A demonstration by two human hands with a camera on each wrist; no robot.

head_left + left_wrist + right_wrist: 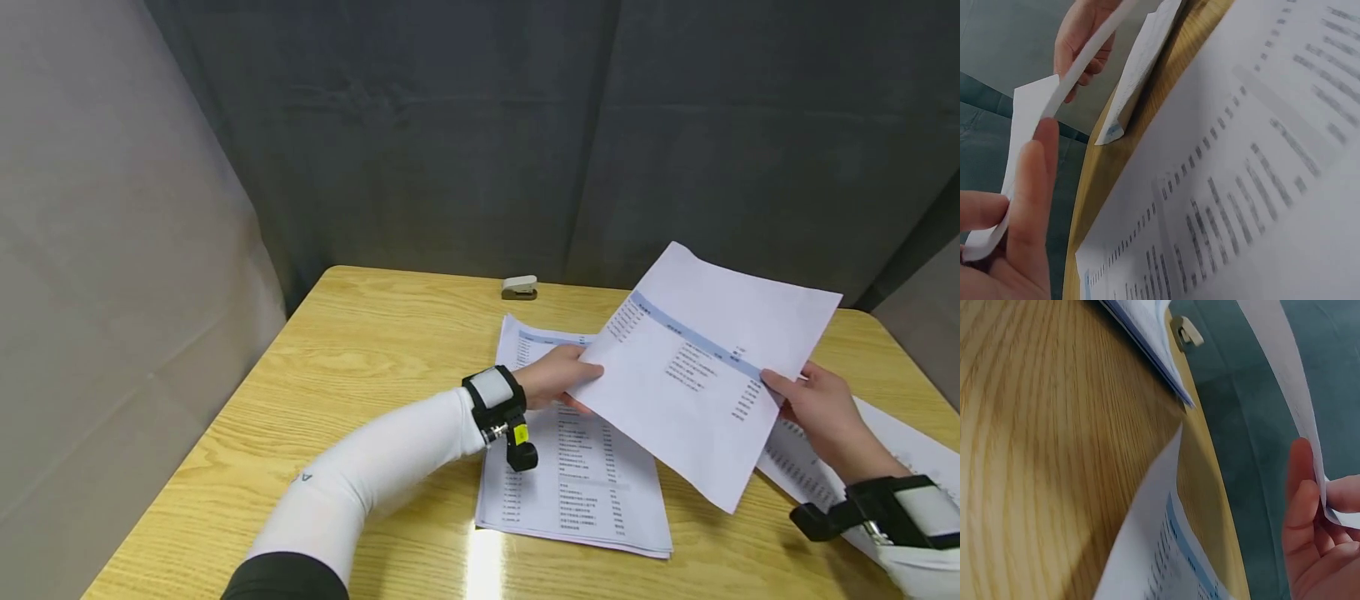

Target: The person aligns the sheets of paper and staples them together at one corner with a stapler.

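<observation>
Printed sheet [697, 367] hangs above the counter [360, 358], pinched at opposite edges by left hand [555, 377] and right hand [821, 412] fingers.

Probably an office desk — wooden table [360, 367], printed sheets [577, 492], stapler [519, 287], grey curtain [525, 125] behind.

The left hand [553, 377] reaches in from the left on a white-sleeved forearm with a black wrist strap, its thumb and fingers [1032, 206] pinching a sheet's left edge. The right hand [817, 410], wrist likewise strapped, comes in from the lower right and pinches the sheet's right edge between thumb and fingers [1302, 487]
</observation>
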